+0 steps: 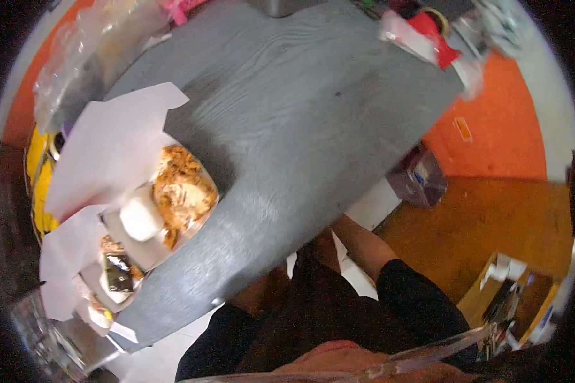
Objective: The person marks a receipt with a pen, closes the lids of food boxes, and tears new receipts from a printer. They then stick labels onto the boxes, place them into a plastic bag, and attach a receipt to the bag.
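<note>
Neither of my hands shows; my forearms [364,246] run down below the near edge of the grey table [287,127]. On the table's left side lies an open white paper box with its lid [112,150] raised. Brown, crumbly-looking food [184,195] fills one part of it, and a white block-like item [140,218] sits beside the food. Closer to the table's left corner is a second open box [67,262], holding food pieces and a dark, shiny item [119,272].
Clear plastic bags [86,57] lie at the back left. Red and white packaging [428,41] is at the back right. A dark container [418,175] stands beyond the table's right edge, near a brown surface [485,223] with a carton of items [505,297].
</note>
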`<move>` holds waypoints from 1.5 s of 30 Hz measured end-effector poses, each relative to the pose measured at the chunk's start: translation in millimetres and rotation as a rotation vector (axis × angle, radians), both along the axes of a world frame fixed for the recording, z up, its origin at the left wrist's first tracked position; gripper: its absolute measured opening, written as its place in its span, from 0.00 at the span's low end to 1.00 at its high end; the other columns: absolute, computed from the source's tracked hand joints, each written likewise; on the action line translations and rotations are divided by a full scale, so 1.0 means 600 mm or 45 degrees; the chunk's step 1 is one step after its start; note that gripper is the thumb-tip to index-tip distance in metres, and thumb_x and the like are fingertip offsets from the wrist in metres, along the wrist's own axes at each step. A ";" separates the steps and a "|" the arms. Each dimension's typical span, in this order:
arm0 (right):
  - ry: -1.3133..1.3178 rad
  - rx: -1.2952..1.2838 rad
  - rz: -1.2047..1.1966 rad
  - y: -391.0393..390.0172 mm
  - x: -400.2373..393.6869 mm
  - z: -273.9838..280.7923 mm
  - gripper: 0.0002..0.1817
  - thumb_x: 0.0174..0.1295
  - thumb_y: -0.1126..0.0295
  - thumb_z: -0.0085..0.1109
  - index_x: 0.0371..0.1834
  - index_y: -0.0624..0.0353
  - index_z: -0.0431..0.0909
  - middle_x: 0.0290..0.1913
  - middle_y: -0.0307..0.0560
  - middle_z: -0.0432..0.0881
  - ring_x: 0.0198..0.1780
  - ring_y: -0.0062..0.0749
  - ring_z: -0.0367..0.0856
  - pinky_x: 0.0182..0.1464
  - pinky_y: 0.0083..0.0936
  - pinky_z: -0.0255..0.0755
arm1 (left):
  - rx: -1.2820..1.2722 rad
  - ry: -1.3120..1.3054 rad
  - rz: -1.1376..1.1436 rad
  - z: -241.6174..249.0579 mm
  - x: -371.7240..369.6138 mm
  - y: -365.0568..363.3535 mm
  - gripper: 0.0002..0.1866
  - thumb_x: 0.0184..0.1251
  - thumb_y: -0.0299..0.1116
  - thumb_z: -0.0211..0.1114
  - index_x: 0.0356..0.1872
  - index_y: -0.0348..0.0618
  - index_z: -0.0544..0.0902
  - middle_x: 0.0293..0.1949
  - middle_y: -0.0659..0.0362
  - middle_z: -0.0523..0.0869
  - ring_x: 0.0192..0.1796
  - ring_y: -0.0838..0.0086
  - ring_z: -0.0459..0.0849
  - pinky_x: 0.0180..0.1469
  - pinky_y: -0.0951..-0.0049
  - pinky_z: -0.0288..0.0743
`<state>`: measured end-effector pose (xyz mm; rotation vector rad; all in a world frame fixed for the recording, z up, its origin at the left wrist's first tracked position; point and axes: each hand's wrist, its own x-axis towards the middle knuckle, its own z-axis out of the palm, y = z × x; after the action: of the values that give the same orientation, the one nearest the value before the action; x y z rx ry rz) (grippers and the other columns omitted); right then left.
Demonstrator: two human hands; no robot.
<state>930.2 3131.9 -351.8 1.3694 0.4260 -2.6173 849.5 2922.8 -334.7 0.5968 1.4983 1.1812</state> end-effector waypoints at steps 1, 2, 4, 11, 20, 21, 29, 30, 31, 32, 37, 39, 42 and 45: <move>-0.016 0.002 0.050 0.027 0.005 -0.023 0.19 0.57 0.59 0.55 0.47 0.59 0.72 0.40 0.47 0.79 0.31 0.35 0.77 0.33 0.29 0.74 | -0.030 -0.009 0.038 -0.018 0.012 0.015 0.43 0.31 0.33 0.77 0.52 0.43 0.59 0.50 0.53 0.68 0.54 0.62 0.70 0.56 0.66 0.65; -0.027 0.004 0.096 0.052 0.010 -0.045 0.19 0.57 0.59 0.55 0.47 0.59 0.72 0.40 0.47 0.79 0.31 0.35 0.77 0.33 0.29 0.74 | -0.061 -0.013 0.071 -0.037 0.021 0.029 0.42 0.31 0.33 0.76 0.52 0.43 0.60 0.50 0.52 0.69 0.54 0.62 0.70 0.56 0.66 0.65; -0.050 -0.016 0.160 0.073 0.025 -0.086 0.19 0.57 0.59 0.55 0.47 0.59 0.72 0.39 0.47 0.79 0.31 0.35 0.77 0.33 0.28 0.74 | -0.145 -0.025 0.110 -0.070 0.041 0.029 0.42 0.32 0.34 0.76 0.51 0.43 0.60 0.50 0.52 0.69 0.54 0.62 0.70 0.56 0.66 0.65; -0.132 -0.009 0.309 0.146 0.083 -0.172 0.19 0.56 0.59 0.55 0.47 0.59 0.72 0.39 0.47 0.79 0.31 0.35 0.77 0.33 0.28 0.74 | -0.367 -0.092 0.163 -0.157 0.117 0.036 0.39 0.35 0.35 0.74 0.51 0.43 0.62 0.48 0.51 0.71 0.53 0.61 0.72 0.55 0.66 0.66; -0.110 0.036 0.637 0.171 0.070 -0.172 0.19 0.56 0.59 0.55 0.46 0.59 0.72 0.39 0.47 0.78 0.31 0.34 0.77 0.32 0.27 0.74 | -0.627 -0.134 0.381 -0.138 0.203 -0.027 0.35 0.39 0.38 0.72 0.51 0.42 0.65 0.47 0.50 0.74 0.51 0.61 0.73 0.54 0.65 0.67; -0.091 0.050 0.671 0.173 0.061 -0.170 0.19 0.56 0.59 0.55 0.46 0.59 0.72 0.39 0.47 0.78 0.31 0.34 0.77 0.32 0.27 0.74 | -0.648 -0.128 0.408 -0.133 0.205 -0.035 0.35 0.39 0.38 0.71 0.51 0.42 0.65 0.47 0.50 0.74 0.51 0.61 0.74 0.54 0.65 0.67; 0.061 0.152 0.917 0.185 -0.038 -0.214 0.19 0.56 0.59 0.55 0.46 0.59 0.72 0.38 0.47 0.78 0.31 0.34 0.77 0.32 0.27 0.74 | -0.826 -0.104 0.609 -0.152 0.214 -0.080 0.32 0.43 0.40 0.69 0.51 0.42 0.68 0.45 0.49 0.76 0.50 0.60 0.75 0.53 0.65 0.68; 0.081 0.126 0.938 0.163 -0.041 -0.231 0.19 0.56 0.59 0.55 0.46 0.59 0.72 0.38 0.47 0.78 0.31 0.34 0.77 0.32 0.27 0.74 | -0.887 -0.105 0.626 -0.149 0.223 -0.107 0.31 0.43 0.40 0.69 0.51 0.42 0.68 0.45 0.49 0.76 0.50 0.60 0.75 0.53 0.64 0.68; 0.105 0.098 0.956 0.139 -0.046 -0.247 0.19 0.56 0.59 0.55 0.46 0.59 0.72 0.38 0.47 0.78 0.31 0.34 0.77 0.32 0.27 0.74 | -0.949 -0.104 0.642 -0.143 0.231 -0.135 0.31 0.44 0.40 0.69 0.50 0.42 0.68 0.45 0.48 0.77 0.50 0.60 0.75 0.53 0.64 0.69; 0.126 0.072 0.970 0.116 -0.048 -0.260 0.19 0.56 0.59 0.55 0.46 0.59 0.72 0.38 0.47 0.78 0.31 0.34 0.77 0.32 0.26 0.74 | -1.010 -0.104 0.653 -0.135 0.239 -0.162 0.31 0.44 0.41 0.69 0.50 0.42 0.68 0.45 0.48 0.77 0.50 0.59 0.76 0.53 0.64 0.69; 0.222 0.016 0.951 0.020 -0.079 -0.285 0.19 0.56 0.60 0.55 0.46 0.60 0.72 0.38 0.47 0.78 0.31 0.33 0.76 0.31 0.26 0.73 | -1.242 -0.073 0.632 -0.085 0.224 -0.286 0.29 0.46 0.42 0.67 0.50 0.41 0.70 0.44 0.48 0.78 0.49 0.59 0.77 0.52 0.64 0.69; 0.216 0.042 0.962 0.019 -0.075 -0.275 0.18 0.56 0.60 0.55 0.46 0.60 0.72 0.38 0.47 0.78 0.31 0.33 0.76 0.31 0.26 0.73 | -1.280 -0.105 0.623 -0.076 0.253 -0.317 0.29 0.47 0.42 0.67 0.50 0.41 0.70 0.44 0.47 0.79 0.49 0.59 0.77 0.52 0.64 0.70; 0.202 0.148 1.010 0.065 -0.071 -0.252 0.18 0.56 0.60 0.55 0.46 0.60 0.72 0.38 0.47 0.78 0.31 0.33 0.76 0.31 0.26 0.73 | -1.269 -0.167 0.637 -0.069 0.307 -0.314 0.28 0.48 0.43 0.66 0.50 0.41 0.71 0.43 0.47 0.80 0.48 0.58 0.78 0.52 0.64 0.70; 0.251 0.282 1.023 0.108 -0.120 -0.197 0.18 0.56 0.60 0.55 0.46 0.60 0.72 0.37 0.47 0.78 0.31 0.33 0.76 0.31 0.26 0.73 | -1.291 -0.232 0.266 -0.061 0.302 -0.330 0.23 0.53 0.47 0.59 0.45 0.41 0.76 0.37 0.48 0.82 0.45 0.58 0.80 0.48 0.63 0.72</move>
<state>858.4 3196.9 -470.3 0.7402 1.0601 -2.0552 1030.5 2724.8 -371.6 -0.3494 1.7753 0.4655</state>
